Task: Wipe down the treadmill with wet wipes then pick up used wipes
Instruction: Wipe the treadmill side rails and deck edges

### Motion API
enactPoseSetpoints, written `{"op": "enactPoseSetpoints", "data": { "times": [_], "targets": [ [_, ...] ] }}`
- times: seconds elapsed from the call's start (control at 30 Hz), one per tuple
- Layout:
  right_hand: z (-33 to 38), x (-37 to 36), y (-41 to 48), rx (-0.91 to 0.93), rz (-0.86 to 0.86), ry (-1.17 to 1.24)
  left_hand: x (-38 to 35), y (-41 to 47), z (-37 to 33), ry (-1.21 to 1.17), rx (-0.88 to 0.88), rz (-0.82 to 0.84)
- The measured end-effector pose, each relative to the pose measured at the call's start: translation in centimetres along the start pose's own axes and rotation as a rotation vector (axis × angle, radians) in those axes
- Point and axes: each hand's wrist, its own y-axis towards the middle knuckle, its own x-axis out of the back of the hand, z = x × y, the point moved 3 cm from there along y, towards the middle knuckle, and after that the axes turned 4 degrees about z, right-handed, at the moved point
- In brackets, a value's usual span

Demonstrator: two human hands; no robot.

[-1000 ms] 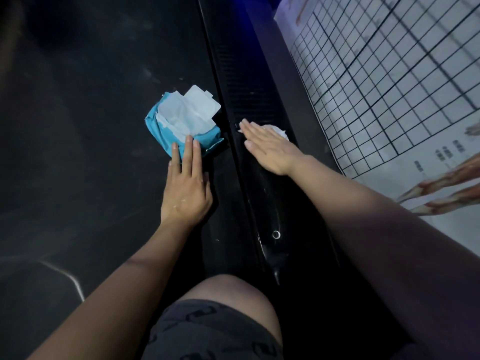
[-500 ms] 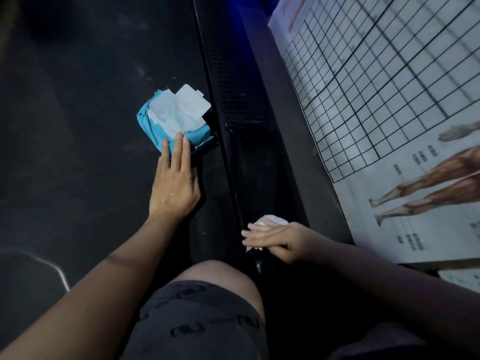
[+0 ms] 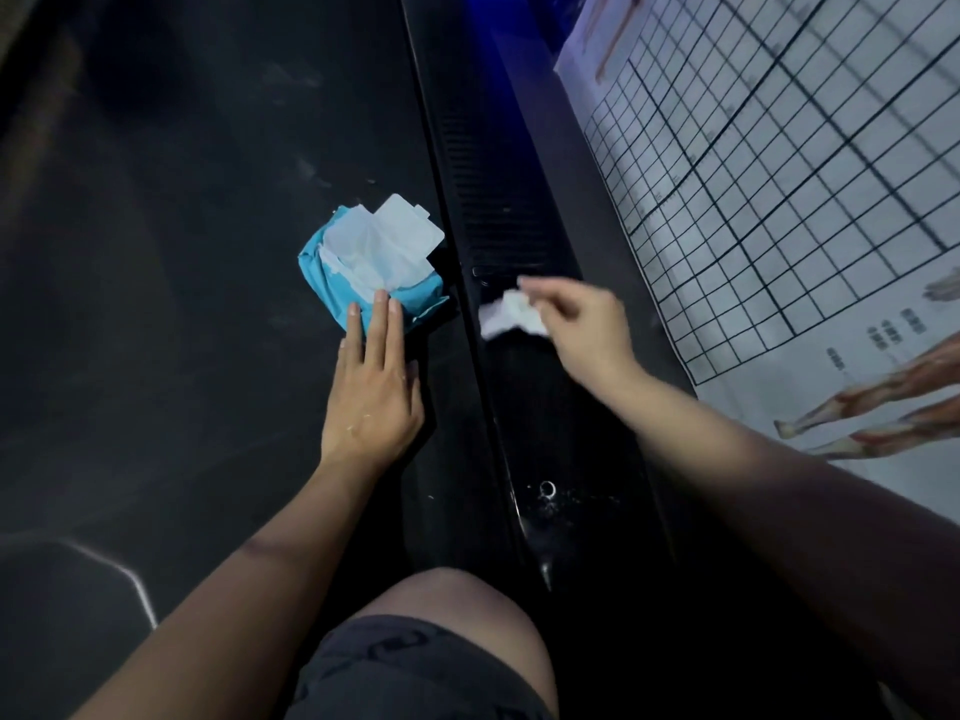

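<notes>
A: Where is the wipe?
B: The wipe (image 3: 511, 317) is a crumpled white wad at centre frame, over the black rail (image 3: 498, 210). That patch is smeared by motion, so I can't tell whether it touches the rail.

A: What holds it?
B: The right hand (image 3: 587, 330). Its fingers are curled over the wad's right side and pinch it, with the forefinger stretched across the top. The arm comes in from the lower right.

A: And the other hand?
B: The left hand (image 3: 371, 392) lies palm down on the belt (image 3: 182, 278), fingers straight and pressed together. The fingertips rest on the near edge of the pack (image 3: 319, 272).

A: Describe the pack.
B: It has a soft blue wrapper and sits on the belt just left of the rail, a little left of the wipe. Its white flap (image 3: 410, 226) is peeled open toward the upper right, and a rumpled white sheet shows at the opening.

A: What lies around them?
B: The dark belt fills the left half of the frame, with faint pale smudges above the pack and a pale curved line at lower left. The rail runs from top centre to lower centre, ribbed higher up and glossy lower down, where a small ring (image 3: 547, 489) sits among pale specks. To its right, a poster (image 3: 779, 174) with a black grid on white fills the upper right, and drawn legs show at the right edge. A bare knee (image 3: 447, 600) and dark patterned shorts (image 3: 415, 667) are at bottom centre.
</notes>
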Motion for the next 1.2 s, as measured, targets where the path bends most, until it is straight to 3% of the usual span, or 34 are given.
{"op": "enactPoseSetpoints", "data": {
  "times": [0.1,0.23,0.4,0.6,0.8,0.9,1.0,1.07,1.13,1.2],
  "targets": [
    [-0.5,-1.2,4.9,0.042,-0.084,-0.082,0.1,0.0,0.0,-0.001,0.001,0.002],
    [-2.8,-3.8,4.5,0.054,0.171,-0.139,0.0,0.0,0.0,-0.007,0.001,0.004],
    [-3.5,-1.9,-1.7,0.128,0.244,-0.039,0.0,-0.1,-0.1,-0.01,0.006,0.002],
    [-2.1,-0.7,-13.6,0.085,0.58,0.044,0.1,-0.2,-0.2,-0.01,-0.003,-0.008],
    [-1.4,2.0,-15.4,-0.301,0.761,0.2,0.3,-0.3,-0.1,-0.015,-0.003,-0.001],
    [-0.4,3.5,-13.5,-0.395,0.602,0.359,0.3,-0.3,-0.3,-0.008,0.001,0.009],
    [-1.5,5.4,-9.9,-0.288,0.241,0.267,0.3,-0.2,-0.2,0.01,0.004,0.009],
    [-2.6,5.7,-8.2,-0.265,0.092,0.237,0.3,-0.2,-0.2,0.016,0.002,0.012],
    [-3.4,4.8,-7.3,-0.24,0.046,0.167,0.3,-0.3,-0.2,0.019,0.003,0.012],
    [-4.0,3.7,-7.5,-0.098,0.06,-0.069,0.2,-0.3,-0.2,0.022,0.001,0.008]
  ]
}}
